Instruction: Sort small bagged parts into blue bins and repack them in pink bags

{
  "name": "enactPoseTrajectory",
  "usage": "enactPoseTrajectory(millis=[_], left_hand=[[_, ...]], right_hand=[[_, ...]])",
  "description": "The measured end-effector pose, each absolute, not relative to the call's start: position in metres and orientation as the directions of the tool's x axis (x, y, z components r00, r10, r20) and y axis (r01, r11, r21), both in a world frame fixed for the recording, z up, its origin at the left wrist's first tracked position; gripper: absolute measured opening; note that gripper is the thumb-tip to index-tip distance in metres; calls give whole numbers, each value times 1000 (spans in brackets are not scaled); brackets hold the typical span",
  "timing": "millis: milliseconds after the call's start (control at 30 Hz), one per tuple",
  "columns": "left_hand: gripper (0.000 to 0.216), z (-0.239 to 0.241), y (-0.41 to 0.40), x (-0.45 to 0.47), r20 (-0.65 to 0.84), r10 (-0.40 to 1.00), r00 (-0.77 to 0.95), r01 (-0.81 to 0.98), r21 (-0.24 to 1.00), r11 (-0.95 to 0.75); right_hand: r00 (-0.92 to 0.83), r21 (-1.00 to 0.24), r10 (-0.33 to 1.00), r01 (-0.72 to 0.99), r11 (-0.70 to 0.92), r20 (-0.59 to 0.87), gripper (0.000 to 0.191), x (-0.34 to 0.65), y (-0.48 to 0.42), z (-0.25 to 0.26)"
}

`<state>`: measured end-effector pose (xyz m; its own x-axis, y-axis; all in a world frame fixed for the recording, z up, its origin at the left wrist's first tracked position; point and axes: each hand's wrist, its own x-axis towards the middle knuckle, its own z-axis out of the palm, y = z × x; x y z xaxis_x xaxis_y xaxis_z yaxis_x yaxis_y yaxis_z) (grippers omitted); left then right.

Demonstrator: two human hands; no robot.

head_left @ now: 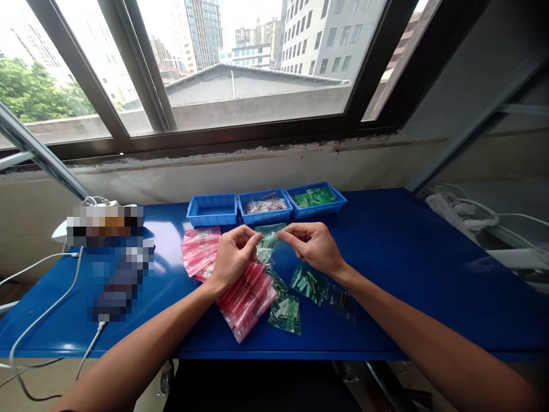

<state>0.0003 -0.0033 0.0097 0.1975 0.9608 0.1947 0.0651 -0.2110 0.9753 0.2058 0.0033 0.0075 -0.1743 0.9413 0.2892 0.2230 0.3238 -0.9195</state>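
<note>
Both hands pinch one green packet

Mid-frame, left hand (234, 252) and right hand (313, 245) grip green packet (269, 236) at opposite edges, stretching it flat.

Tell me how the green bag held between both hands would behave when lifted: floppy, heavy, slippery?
Probably floppy: the green bag is thin film, pinched by left hand and right hand. Likely light, since fingertips alone carry it. Glossy, perhaps slippery.

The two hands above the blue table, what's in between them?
In the head view, a green packet stretches between the left hand and the right hand. Each hand pinches one end.
</note>
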Motion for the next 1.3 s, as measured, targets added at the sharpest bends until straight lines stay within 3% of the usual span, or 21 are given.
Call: enactPoseTrajectory(millis=[133, 300, 433, 533, 600, 700, 833, 933, 1000, 1067, 1167, 1233, 1300], left_hand=[[22, 8, -2, -1, 226, 959, 171, 79, 967, -242], [14, 5, -1, -3, 316, 939, 136, 121, 935, -333], [18, 8, -4, -1, 258, 955, 150, 104, 956, -274], [35, 9, -5, 1, 190, 965, 179, 87, 974, -208], [34, 9, -5, 1, 188, 967, 173, 84, 975, -205], [31, 8, -2, 1, 198, 968, 155, 73, 975, -211], [30, 7, 0, 0, 202, 963, 181, 96, 970, -221], [30, 6, 0, -1, 198, 958, 207, 125, 966, -226], [30, 5, -1, -1, 198, 956, 216, 140, 963, -231], [29, 6, -1, 0, 200, 954, 225, 151, 960, -237], [27, 7, -1, 0, 206, 949, 237, 165, 954, -249], [26, 8, -2, 0, 209, 946, 249, 178, 950, -257], [27, 8, -2, 0, 206, 944, 259, 196, 946, -260]], right_hand=[[-149, -915, 932, 193, 355, 331, 30, 208, 7, 0], [-123, -849, 895, 283, 446, 429, 27, 210, 8, 0], [-187, -851, 901, 299, 433, 392, 21, 209, 5, 7], [-313, -909, 912, 235, 345, 265, 44, 209, 4, 11], [-325, -949, 922, 162, 271, 208, 50, 211, 7, 11], [-197, -976, 961, 59, 211, 196, 51, 218, 16, 9], [111, -972, 983, -172, 161, 143, 43, 227, 31, 5], [107, -963, 989, -238, 129, 106, 45, 228, 34, 5], [-39, -987, 993, -121, 104, 109, 46, 228, 31, 7], [-244, -985, 965, 110, 131, 101, 44, 231, 27, 11], [-489, -829, 872, 477, 291, 25, 33, 241, 22, 19], [-551, -704, 832, 615, 356, -60, 28, 250, 22, 23], [-586, -654, 787, 675, 342, -192, 26, 259, 24, 25]])
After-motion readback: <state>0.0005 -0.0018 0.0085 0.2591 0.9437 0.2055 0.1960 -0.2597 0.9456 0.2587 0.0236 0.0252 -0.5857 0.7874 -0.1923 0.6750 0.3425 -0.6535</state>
